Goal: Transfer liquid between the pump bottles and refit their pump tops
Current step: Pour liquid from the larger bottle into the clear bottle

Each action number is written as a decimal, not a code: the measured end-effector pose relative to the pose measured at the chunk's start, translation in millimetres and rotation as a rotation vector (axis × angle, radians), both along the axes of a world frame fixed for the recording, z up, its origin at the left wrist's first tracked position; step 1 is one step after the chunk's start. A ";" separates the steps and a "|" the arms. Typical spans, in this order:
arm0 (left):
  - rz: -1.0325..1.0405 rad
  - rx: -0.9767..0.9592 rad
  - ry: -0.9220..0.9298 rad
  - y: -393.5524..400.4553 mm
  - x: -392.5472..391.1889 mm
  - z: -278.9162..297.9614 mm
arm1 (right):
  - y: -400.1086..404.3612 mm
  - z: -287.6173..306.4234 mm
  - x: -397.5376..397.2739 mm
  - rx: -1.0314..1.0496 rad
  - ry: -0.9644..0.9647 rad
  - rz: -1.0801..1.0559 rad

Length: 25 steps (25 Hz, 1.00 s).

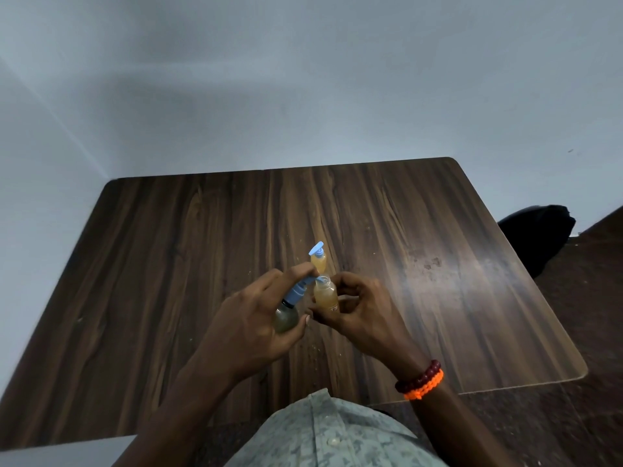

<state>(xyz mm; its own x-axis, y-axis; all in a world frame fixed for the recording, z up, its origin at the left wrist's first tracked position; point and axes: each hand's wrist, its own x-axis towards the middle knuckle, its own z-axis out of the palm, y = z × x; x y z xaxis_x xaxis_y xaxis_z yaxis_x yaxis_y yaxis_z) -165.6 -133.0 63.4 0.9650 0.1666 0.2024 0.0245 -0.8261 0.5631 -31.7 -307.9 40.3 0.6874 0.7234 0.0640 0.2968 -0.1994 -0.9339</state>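
Observation:
My left hand (249, 318) grips a small greenish bottle (286, 319) that carries a blue pump top (298, 291); it is tilted right, and a finger rests on the pump head. The pump's nozzle points at the open mouth of a small bottle of orange liquid (325, 294), which my right hand (357, 308) holds upright with curled fingers. This bottle has no pump top. Just behind them a third small orange bottle (319, 261) with a blue pump stands upright on the wooden table (202, 247).
The table's right edge runs close to my right forearm, with dark floor beyond it. A black object (539, 237) lies on the floor at the right. A pale wall rises behind the table's far edge.

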 end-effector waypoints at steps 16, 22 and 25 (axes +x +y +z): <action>-0.047 -0.012 -0.024 0.1 -0.2 -3.3 | -0.5 -2.5 3.2 0.007 -0.018 -0.003; -0.034 -0.036 -0.059 -0.1 0.0 -4.0 | -1.5 -0.3 0.2 0.001 -0.012 -0.014; -0.059 -0.129 -0.057 1.6 0.3 -5.3 | -1.2 -2.0 0.9 0.010 0.017 -0.031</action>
<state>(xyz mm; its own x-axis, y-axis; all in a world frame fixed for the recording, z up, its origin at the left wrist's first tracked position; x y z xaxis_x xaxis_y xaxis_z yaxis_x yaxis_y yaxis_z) -165.3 -131.4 58.2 0.9615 0.1379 0.2376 -0.0569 -0.7460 0.6636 -30.8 -309.2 38.3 0.7104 0.7013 0.0594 0.2751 -0.1990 -0.9406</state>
